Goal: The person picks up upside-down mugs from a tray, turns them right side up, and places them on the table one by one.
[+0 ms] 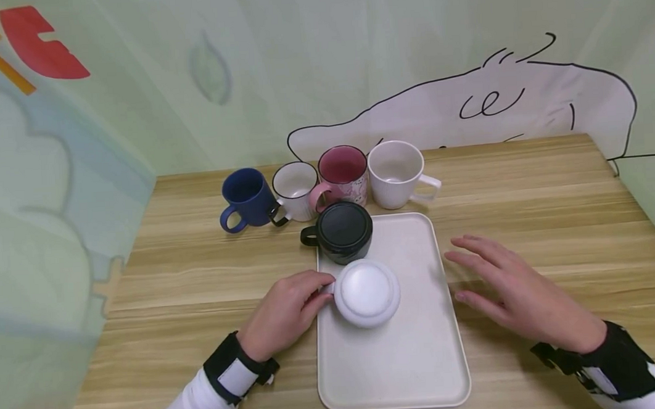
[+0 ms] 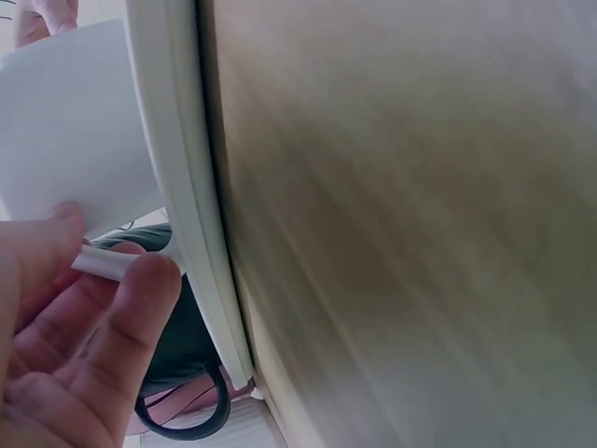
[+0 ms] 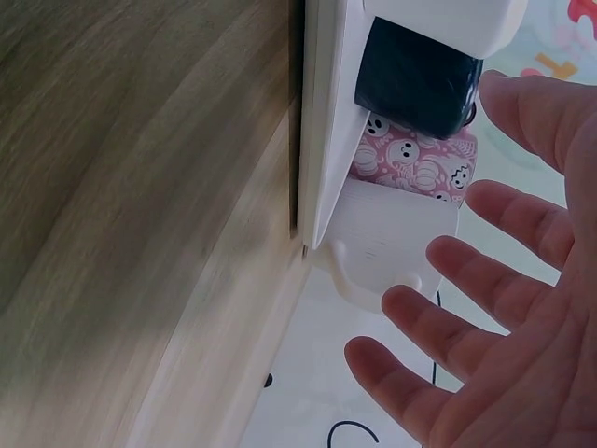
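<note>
A white mug (image 1: pixel 367 292) stands upside down on the cream tray (image 1: pixel 403 367), its base facing up. My left hand (image 1: pixel 288 311) pinches its handle between thumb and fingers; the left wrist view shows the handle (image 2: pixel 101 263) in that pinch. Just behind it, a black mug (image 1: pixel 344 231) is also upside down, at the tray's far left corner, its handle pointing left past the rim. To the right of the tray, my right hand (image 1: pixel 523 293) hovers with fingers spread, touching nothing. In the right wrist view its fingers (image 3: pixel 485 280) are apart and relaxed.
Behind the tray, upright mugs stand in a row: a blue mug (image 1: pixel 247 199), a small white mug with a dark rim (image 1: pixel 296 191), a pink patterned mug (image 1: pixel 344 176) and a larger white ribbed mug (image 1: pixel 395 176). A printed curtain (image 1: pixel 309 63) hangs behind the wooden table (image 1: pixel 556 211).
</note>
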Tool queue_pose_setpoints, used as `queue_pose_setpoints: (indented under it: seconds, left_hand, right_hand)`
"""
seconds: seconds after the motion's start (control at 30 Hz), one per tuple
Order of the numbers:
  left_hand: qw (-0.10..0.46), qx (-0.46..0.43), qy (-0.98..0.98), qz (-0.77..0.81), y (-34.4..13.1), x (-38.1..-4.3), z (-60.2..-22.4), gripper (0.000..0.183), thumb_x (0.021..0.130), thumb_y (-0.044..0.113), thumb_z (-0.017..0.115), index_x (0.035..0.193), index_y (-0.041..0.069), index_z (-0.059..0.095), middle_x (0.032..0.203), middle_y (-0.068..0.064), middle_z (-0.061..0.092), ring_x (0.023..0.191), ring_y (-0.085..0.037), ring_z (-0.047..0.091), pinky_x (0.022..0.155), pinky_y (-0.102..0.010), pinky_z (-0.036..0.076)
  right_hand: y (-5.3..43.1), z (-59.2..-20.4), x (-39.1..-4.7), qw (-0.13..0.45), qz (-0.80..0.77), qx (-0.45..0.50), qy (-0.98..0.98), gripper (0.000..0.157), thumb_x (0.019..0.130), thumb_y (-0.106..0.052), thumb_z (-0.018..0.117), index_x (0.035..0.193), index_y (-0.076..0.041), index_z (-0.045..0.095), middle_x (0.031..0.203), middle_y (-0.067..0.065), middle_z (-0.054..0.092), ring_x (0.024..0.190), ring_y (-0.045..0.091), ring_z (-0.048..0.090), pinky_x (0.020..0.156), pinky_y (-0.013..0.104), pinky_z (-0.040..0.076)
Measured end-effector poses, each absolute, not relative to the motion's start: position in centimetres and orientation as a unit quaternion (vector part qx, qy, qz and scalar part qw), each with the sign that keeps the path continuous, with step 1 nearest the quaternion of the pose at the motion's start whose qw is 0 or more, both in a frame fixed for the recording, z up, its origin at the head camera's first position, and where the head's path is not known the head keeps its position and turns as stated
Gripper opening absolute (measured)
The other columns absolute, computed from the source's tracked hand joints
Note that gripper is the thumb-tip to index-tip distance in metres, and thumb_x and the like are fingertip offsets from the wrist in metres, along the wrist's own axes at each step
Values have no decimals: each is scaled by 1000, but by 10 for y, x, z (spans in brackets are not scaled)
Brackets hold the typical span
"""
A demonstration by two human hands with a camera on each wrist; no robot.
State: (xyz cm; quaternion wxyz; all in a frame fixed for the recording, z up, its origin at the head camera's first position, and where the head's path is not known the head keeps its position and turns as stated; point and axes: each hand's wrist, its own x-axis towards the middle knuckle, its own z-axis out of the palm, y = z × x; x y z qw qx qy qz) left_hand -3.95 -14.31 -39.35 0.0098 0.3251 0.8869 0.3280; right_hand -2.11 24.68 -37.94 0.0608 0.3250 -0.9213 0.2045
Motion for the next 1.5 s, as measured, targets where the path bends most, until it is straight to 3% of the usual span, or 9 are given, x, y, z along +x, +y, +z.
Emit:
queue_pose_setpoints:
  seconds: [0.53, 0.73, 0.9, 1.3, 1.5]
  left_hand:
    - [-4, 316, 870, 377, -143, -38, -395, 25, 92, 11, 71, 117, 10, 68, 113, 4, 68, 101, -4, 62, 88, -21, 51]
    - [-26, 306, 862, 403, -140, -38, -393, 26, 91, 8, 72, 116, 11, 69, 106, 6, 67, 89, -4, 60, 77, -20, 53]
    - [-38, 294, 852, 431, -137, -39, -389, 28, 90, 6, 72, 118, 11, 68, 106, 6, 67, 87, -4, 61, 75, -21, 54]
    - [-43, 270, 796, 540, -121, -44, -372, 28, 94, 5, 66, 122, 9, 65, 104, 0, 69, 82, -11, 65, 72, -27, 57]
    - [-60, 255, 744, 615, -107, -47, -364, 28, 95, -2, 63, 122, 3, 64, 107, -6, 68, 81, -20, 66, 72, -35, 58]
  right_hand:
    - [244, -380, -22, 68, 211, 337, -915, 64, 88, -33, 74, 144, -15, 52, 149, 7, 44, 136, 24, 41, 111, 40, 32]
    - [241, -378, -22, 59, 205, 335, -918, 65, 89, -36, 73, 147, -21, 48, 150, 4, 43, 135, 22, 42, 107, 43, 38]
    - [239, -378, -23, 55, 210, 337, -916, 65, 90, -37, 72, 148, -19, 47, 150, 4, 43, 135, 20, 41, 109, 40, 36]
    - [232, -371, -26, 54, 225, 341, -911, 66, 90, -37, 72, 148, -15, 48, 150, 3, 43, 135, 19, 42, 108, 39, 37]
    - [222, -364, -28, 36, 261, 323, -909, 64, 93, -40, 68, 149, -18, 45, 148, -5, 43, 135, 14, 42, 108, 35, 38]
